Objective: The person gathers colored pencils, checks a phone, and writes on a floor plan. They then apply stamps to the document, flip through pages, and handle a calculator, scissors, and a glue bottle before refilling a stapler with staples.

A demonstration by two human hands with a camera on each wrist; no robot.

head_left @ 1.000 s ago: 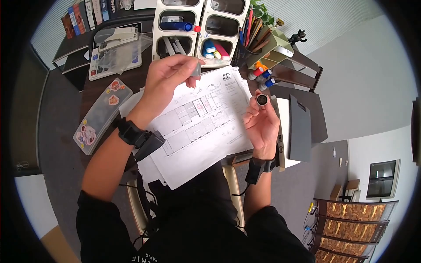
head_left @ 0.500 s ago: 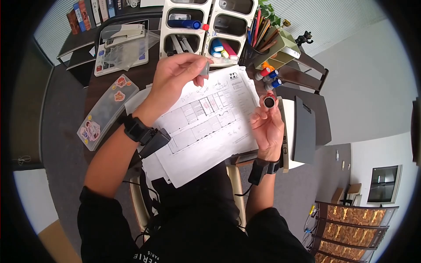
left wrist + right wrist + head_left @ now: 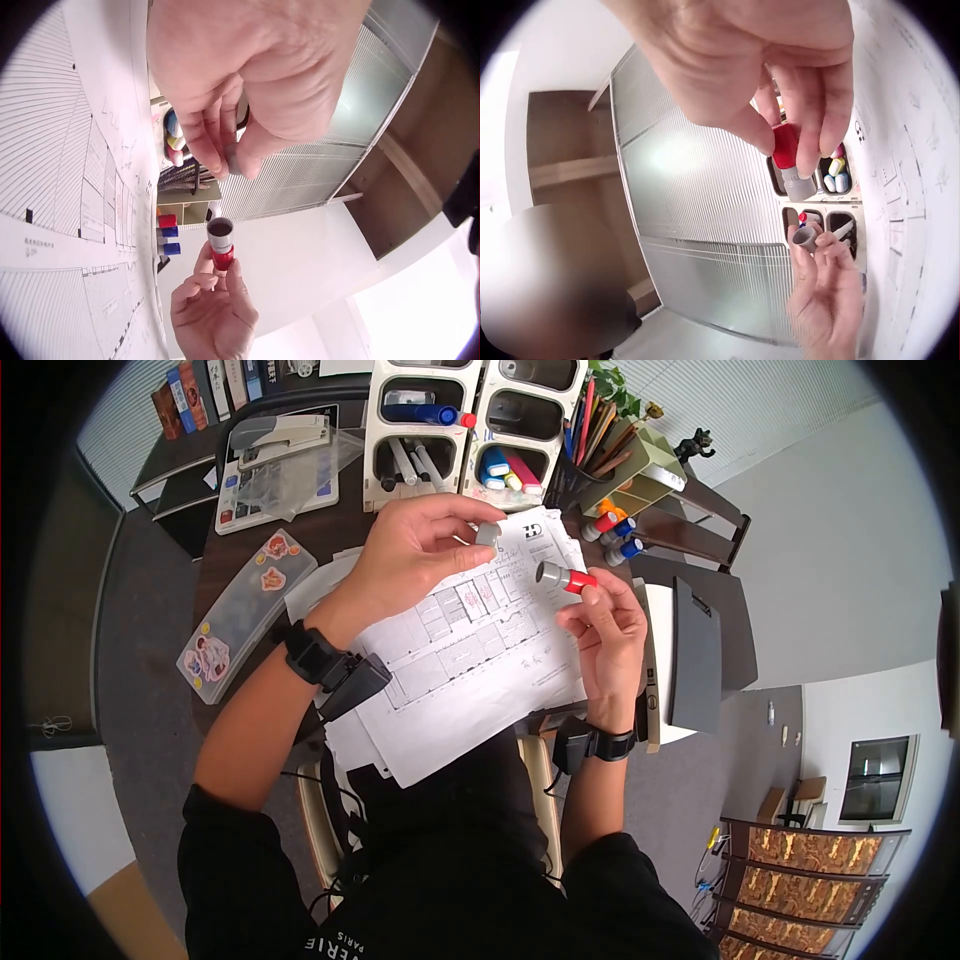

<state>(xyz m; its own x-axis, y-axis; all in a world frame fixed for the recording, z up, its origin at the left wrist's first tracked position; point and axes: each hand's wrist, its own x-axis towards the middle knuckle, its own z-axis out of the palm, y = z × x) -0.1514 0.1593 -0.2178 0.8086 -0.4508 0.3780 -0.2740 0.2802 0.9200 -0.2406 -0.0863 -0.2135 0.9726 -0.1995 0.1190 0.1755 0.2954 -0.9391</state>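
In the head view my left hand [image 3: 415,550] pinches a small grey cap [image 3: 487,535] between thumb and fingertips, above the papers. My right hand [image 3: 612,630] holds a small round stamp [image 3: 568,577] by its red body, its uncapped grey end pointing left toward the cap. A short gap separates the two pieces. The left wrist view shows the dark round face of the stamp [image 3: 220,227]. From the right wrist the cap [image 3: 805,239] appears hollow, its opening facing the camera. Printed floor-plan sheets [image 3: 470,690] lie beneath both hands.
Red and blue capped stamps [image 3: 625,550] stand at the desk's right. Behind the papers is a white organiser [image 3: 470,460] with pens and highlighters. A sticker-covered pencil case [image 3: 235,615] lies left, and a dark folder [image 3: 695,660] lies right.
The right hand has turned the stamp from facing the camera to pointing left. My left hand has moved slightly right with the cap, bringing the pieces closer.
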